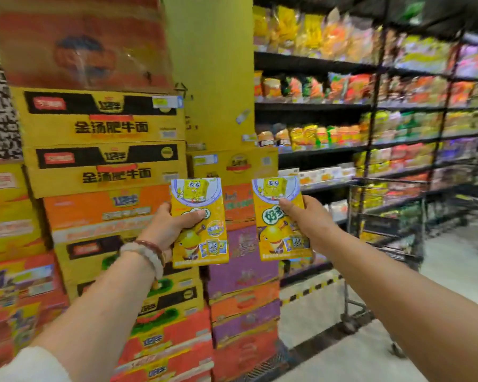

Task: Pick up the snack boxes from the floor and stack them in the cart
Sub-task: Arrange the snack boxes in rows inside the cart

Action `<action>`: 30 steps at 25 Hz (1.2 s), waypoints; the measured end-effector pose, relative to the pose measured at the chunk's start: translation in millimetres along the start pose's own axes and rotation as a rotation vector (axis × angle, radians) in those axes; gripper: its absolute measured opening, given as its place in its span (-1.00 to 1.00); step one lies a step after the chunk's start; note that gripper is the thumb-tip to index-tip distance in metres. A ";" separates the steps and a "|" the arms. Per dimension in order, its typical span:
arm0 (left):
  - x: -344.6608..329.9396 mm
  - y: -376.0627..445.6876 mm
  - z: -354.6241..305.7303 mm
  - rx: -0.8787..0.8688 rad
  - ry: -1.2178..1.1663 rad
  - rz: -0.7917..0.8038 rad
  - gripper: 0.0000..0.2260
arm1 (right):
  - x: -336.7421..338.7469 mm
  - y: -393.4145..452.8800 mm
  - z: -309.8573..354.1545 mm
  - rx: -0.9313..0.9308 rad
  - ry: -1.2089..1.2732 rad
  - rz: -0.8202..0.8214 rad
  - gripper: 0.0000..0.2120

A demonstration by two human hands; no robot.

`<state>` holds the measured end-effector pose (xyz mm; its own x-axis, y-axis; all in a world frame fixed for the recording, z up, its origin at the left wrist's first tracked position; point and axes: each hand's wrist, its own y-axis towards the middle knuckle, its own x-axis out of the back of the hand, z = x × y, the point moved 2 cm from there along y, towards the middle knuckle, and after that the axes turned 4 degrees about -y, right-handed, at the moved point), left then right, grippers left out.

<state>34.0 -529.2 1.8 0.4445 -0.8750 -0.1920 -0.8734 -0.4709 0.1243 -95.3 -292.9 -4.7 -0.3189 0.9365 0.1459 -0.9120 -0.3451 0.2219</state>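
Observation:
Two yellow snack boxes with a cartoon sponge figure are held upright in front of me at chest height. My left hand [169, 226] grips the left snack box [202, 244] by its left edge, thumb across the front. My right hand [308, 221] grips the right snack box [273, 232] by its right edge, thumb on the front. The boxes are apart, side by side. The dark wire cart [384, 230] stands to the right, beyond my right arm, partly hidden by it.
Tall stacks of yellow, orange, red and purple cartons [102, 166] fill the left and centre. A yellow pillar [213, 64] rises behind them. Black shelves of snack bags [370, 106] line the right side. Pale floor [453, 271] runs along the aisle at right.

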 end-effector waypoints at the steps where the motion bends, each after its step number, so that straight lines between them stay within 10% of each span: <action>1: -37.6 13.7 15.0 0.024 -0.021 0.060 -0.49 | 38.2 1.5 -4.7 -0.005 -0.014 -0.050 -0.61; 7: -222.2 75.2 82.3 0.096 -0.037 0.331 -0.60 | 221.9 15.8 -57.6 -0.088 -0.076 -0.327 -0.25; 15: -363.6 197.5 147.3 0.204 -0.060 0.582 -0.21 | 326.6 92.3 -115.2 -0.124 -0.055 -0.520 -0.72; 30: -611.1 448.0 287.7 0.293 -0.050 0.714 -0.55 | 504.0 334.4 -263.4 -0.252 -0.059 -0.657 -0.76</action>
<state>-686.3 -173.1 -105.3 -0.2499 -0.9459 -0.2069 -0.9650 0.2609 -0.0271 -629.0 80.1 -110.9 0.3259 0.9388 0.1118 -0.9453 0.3219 0.0527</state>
